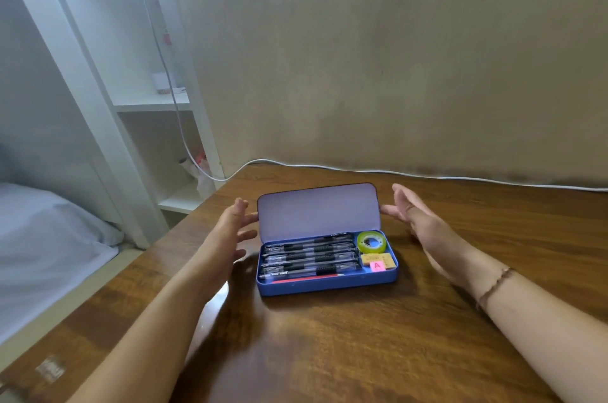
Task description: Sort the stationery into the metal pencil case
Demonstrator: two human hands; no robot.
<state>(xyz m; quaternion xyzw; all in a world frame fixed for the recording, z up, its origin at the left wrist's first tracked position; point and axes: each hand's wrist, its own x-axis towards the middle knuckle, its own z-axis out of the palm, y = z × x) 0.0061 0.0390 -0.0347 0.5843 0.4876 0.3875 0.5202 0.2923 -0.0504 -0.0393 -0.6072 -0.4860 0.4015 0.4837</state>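
- Fingers (245, 205) on both your hands are loose, holding nothing, beside the lid (317, 210).
- Push it down evenly over the pens (309, 257) and tape roll (371, 242).

Case (329, 284): blue metal, on table (362, 353), lid (317, 211) upright.
Contents: pens (309, 257) left; tape (372, 242), eraser (378, 261) right.
Left hand (235, 228): fingers spread, at lid's left edge.
Right hand (413, 215): fingers straight, at lid's right edge.

A capital letter "A" stands on the small pink eraser (377, 265) in the pencil case (329, 285).
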